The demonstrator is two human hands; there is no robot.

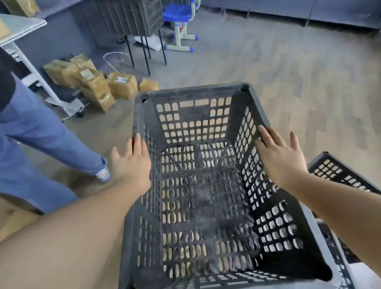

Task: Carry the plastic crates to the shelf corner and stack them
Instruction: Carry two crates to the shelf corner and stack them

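Hands flank the empty black perforated plastic crate (pixel 203 190), whose long axis runs six to twelve o'clock: left hand (pixel 132 164) flat-fingered against its nine o'clock rim, right hand (pixel 280 156) open at three o'clock, both equally near, neither gripping yet.

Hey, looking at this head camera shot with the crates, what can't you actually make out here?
Head view, the only one:
- What supports the black perforated plastic crate: its underside is hidden by its own floor.
- Whether the left hand and right hand grip anything: fingers look straight, palms face away.
- A second black crate: mostly behind the right forearm, cut off by the edge.
- Labels on the brown cardboard parcels: too small, blurred.
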